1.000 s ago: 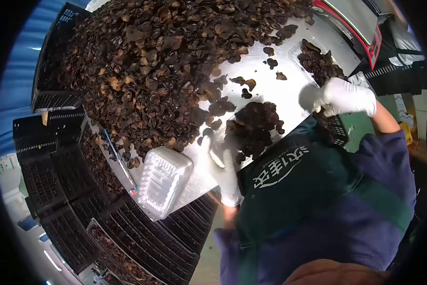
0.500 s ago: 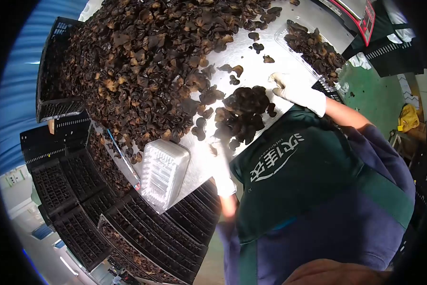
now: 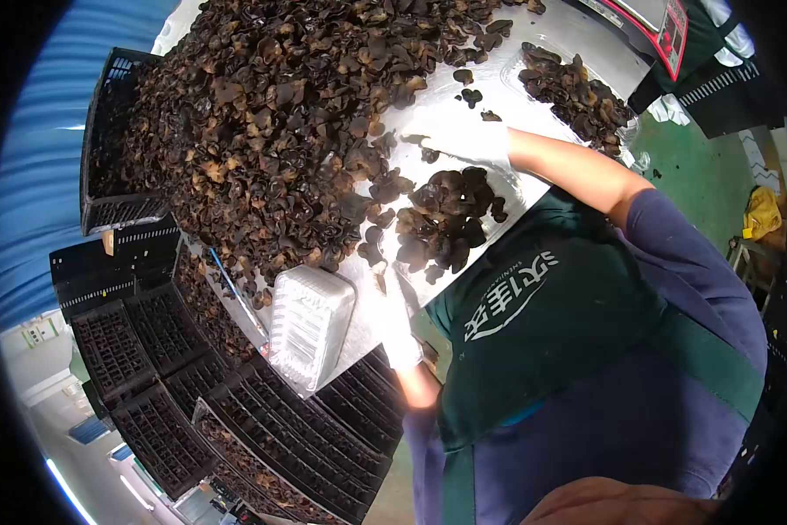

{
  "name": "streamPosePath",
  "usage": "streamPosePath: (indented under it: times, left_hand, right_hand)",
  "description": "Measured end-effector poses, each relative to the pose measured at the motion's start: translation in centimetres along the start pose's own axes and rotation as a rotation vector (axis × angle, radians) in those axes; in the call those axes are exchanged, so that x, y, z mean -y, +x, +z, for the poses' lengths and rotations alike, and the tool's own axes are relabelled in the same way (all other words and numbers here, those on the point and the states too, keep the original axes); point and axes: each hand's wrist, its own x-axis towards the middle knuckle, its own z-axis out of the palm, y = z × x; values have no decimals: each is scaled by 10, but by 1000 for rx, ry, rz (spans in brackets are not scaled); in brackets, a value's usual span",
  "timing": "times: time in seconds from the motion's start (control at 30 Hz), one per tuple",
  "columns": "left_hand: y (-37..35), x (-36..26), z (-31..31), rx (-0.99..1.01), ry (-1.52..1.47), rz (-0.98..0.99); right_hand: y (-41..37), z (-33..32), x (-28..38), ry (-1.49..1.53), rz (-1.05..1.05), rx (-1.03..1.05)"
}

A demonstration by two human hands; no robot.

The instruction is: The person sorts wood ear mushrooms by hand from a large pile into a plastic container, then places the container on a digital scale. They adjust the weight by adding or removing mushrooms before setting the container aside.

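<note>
Reaching beyond the fungus clump (image 3: 446, 210), the right hand (image 3: 465, 143) is seen.
Beside it, the left hand (image 3: 392, 308) is held (neither grip can be told).

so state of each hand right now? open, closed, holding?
Left hand: beside the dark clump; glare, can't tell open or closed.
Right hand: fingers at a small dark piece; can't tell if gripped.

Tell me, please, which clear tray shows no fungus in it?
The stacked-looking tray, left of the left hand. The middle tray and the far tray hold dark fungus.
</note>
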Motion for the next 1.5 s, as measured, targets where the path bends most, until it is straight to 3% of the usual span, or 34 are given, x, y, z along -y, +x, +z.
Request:
streamPosePath:
  times: [0.07,0.1,0.17,0.2,0.23,0.3,0.33,0.37,0.4,0.43,0.47,0.5,0.53,0.57,0.6,0.63,0.7,0.77,0.83,0.9,1.0,1.1,1.17,1.23,1.27,1.3,1.37,1.4,1.47,1.5]
  left_hand:
    - [-3,-1,-2,4,-81,5]
    - [-4,4,0,5,-85,1]
    - [-7,19,4,-1,-49,91]
    - [-8,15,6,5,-54,90]
    - [-12,7,7,30,-141,31]
    - [-15,8,9,72,-225,-32]
    - [-14,14,10,95,-236,-66]
    - [-10,22,13,115,-249,-96]
    - [-4,28,15,84,-216,122]
    - [-4,33,18,94,-215,125]
    - [-4,38,19,131,-278,63]
    - [-2,38,19,168,-339,1]
    - [-2,22,15,176,-333,9]
    - [-6,5,11,202,-477,-112]
    - [-7,-7,9,224,-619,-236]
    - [-7,0,12,226,-615,-230]
    - [-5,14,14,131,-478,-65]
    - [-5,9,7,117,-435,26]
    - [-2,-24,0,107,-393,124]
    - [6,-71,-5,158,-512,-68]
    - [36,-123,12,218,-492,6]
    - [80,-172,52,346,-492,83]
    - [106,-220,92,461,-404,324]
    - [119,-272,141,527,-502,305]
    - [128,-295,165,612,-542,265]
    - [139,-314,191,697,-579,225]
    - [154,-344,248,736,-578,366]
    - [160,-354,276,791,-676,347]
    - [164,-378,317,820,-694,343]
    - [159,-388,327,860,-798,337]
  right_hand:
    - [1,-1,-6,611,152,124]
    - [-2,-5,-4,609,154,129]
    - [-21,-22,6,1083,326,11]
    - [-35,-27,9,1116,260,-68]
    - [-43,-40,17,1111,267,-68]
    - [-59,-70,34,196,354,325]
    - [-79,-59,27,314,249,153]
    - [-91,-48,20,310,259,150]
    - [-97,-43,19,197,279,-13]
    - [-101,-41,17,83,297,-175]
    - [-109,-44,17,190,536,-44]
    - [-113,-44,18,191,544,-53]
    - [-117,-41,19,409,640,80]
    - [-121,-36,19,630,726,214]
    - [-130,-14,14,422,667,130]
    - [-132,-9,13,424,668,123]
    - [-132,-7,13,364,563,-27]
    - [-130,-15,14,395,608,-58]
    - [-127,-35,13,225,454,-154]
    - [-118,-72,15,268,514,-164]
    - [-122,-109,-12,309,568,-240]
    - [-138,-157,-54,273,552,-414]
    - [-149,-194,-89,264,657,-458]
    - [-166,-232,-136,82,595,-517]
    - [-167,-250,-147,78,688,-584]
    - [-175,-270,-164,81,674,-582]
    - [-187,-300,-203,81,757,-585]
    - [-192,-315,-223,64,752,-608]
    - [-200,-339,-253,-56,887,-430]
    - [-201,-347,-259,-69,884,-444]
